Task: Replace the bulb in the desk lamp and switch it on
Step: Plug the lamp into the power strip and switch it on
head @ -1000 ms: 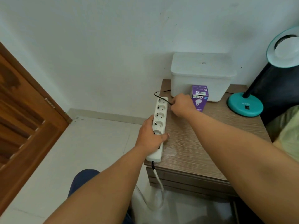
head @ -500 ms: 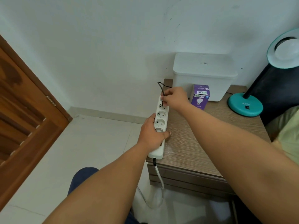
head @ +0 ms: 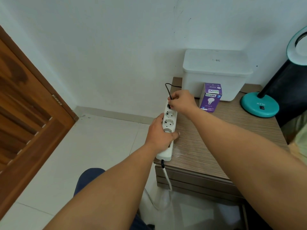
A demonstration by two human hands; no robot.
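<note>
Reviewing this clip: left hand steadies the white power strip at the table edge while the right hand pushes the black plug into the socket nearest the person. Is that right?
Not quite. In the head view, the right hand holds the black plug at the socket farthest from the person, at the far end of the power strip. The left hand does steady the strip at the table edge.

We see left hand (head: 160, 131) gripping white plastic power strip (head: 167, 130) at table's (head: 216, 138) left edge; right hand (head: 181, 101) pinches black plug (head: 169, 103) at far socket.
</note>
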